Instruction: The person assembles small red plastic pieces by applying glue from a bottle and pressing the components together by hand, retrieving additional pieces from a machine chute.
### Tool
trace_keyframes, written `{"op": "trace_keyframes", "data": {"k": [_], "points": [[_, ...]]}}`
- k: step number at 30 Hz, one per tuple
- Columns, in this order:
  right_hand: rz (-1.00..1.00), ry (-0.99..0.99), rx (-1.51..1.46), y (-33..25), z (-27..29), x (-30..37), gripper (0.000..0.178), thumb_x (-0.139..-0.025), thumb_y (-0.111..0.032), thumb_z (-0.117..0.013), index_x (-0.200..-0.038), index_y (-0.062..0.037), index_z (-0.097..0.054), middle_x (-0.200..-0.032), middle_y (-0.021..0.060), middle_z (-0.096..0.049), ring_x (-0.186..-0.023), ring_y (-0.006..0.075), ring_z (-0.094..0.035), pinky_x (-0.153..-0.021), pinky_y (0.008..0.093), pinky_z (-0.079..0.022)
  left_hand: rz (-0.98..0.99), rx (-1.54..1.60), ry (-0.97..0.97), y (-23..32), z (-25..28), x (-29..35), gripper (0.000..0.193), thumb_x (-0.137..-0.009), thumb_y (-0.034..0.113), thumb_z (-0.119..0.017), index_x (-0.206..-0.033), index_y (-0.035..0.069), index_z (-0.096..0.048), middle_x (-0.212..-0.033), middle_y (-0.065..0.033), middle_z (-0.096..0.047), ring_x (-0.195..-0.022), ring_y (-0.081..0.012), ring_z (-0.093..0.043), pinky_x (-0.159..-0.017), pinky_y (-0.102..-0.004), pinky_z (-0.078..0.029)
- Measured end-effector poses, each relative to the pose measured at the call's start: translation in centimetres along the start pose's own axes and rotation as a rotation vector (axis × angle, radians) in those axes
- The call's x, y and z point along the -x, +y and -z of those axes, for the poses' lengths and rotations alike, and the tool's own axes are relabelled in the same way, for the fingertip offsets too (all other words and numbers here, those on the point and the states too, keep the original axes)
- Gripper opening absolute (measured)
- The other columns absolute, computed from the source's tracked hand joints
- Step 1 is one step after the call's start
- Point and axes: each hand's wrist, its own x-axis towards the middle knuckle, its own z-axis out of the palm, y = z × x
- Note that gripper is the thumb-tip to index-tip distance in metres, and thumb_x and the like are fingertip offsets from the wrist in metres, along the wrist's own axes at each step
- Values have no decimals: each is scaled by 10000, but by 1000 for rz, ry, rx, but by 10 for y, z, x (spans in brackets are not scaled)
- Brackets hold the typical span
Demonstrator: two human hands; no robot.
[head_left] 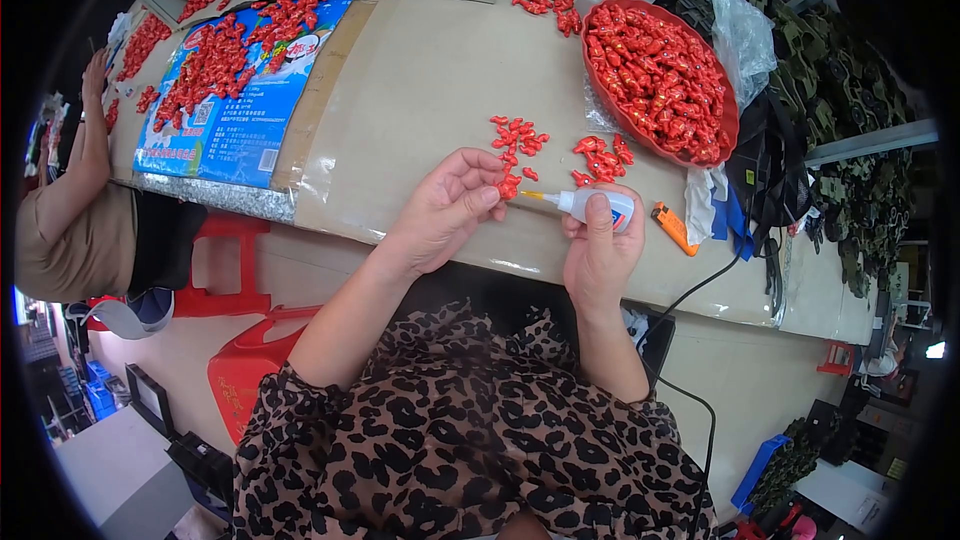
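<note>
Between the thumb and fingers of my left hand (pixel 455 205) is a small red figurine (pixel 509 186). My right hand (pixel 603 250) grips a white glue bottle (pixel 600 208), tilted so its yellow nozzle tip is close to the figurine; whether they touch I cannot tell. Just beyond my left fingers lies a loose group of small red pieces (pixel 518 135) on the table. Another cluster of red figurines (pixel 602 158) lies beyond the bottle. A large red scalloped bowl (pixel 592 70) heaped with red figurines stands at the far right.
An orange lighter (pixel 675 229) and white tissue (pixel 703 202) lie right of my right hand. Blue printed cardboard (pixel 225 152) with red pieces covers the table's left. A co-worker's arm (pixel 92 130) is at far left. Red stools (pixel 228 275) stand below the table edge. A black cable (pixel 690 292) hangs at right.
</note>
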Motion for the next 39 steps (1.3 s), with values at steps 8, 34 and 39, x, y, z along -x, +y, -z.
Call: {"op": "trace_keyframes", "data": {"k": [8, 34, 39], "points": [[0, 12, -15, 2, 0, 2, 208, -800, -109, -566, -932, -25, -429, -770, 69, -529, -598, 104, -477, -525, 225, -381, -4, 5, 7, 1, -1, 0, 236, -803, 67, -533, -1011, 34, -426, -900, -56, -531, -781, -133, -491, -709, -269, -399], [-12, 43, -46, 6, 0, 6, 206, -802, -99, -561, -943, -25, -431, -763, 64, -530, -583, 101, -468, -512, 223, -373, -22, -26, 12, 0, -1, 0, 273, -789, 40, -541, -1031, 36, -414, -920, -60, -524, -822, -145, -508, -777, -285, -415], [-154, 55, -280, -4, 1, -1, 220, -796, -98, -570, -958, -33, -437, -811, 67, -531, -647, 127, -515, -575, 243, -427, -29, -8, 8, 0, -2, 0, 273, -789, 42, -541, -1031, 38, -415, -920, -59, -529, -824, -143, -510, -779, -286, -416]]}}
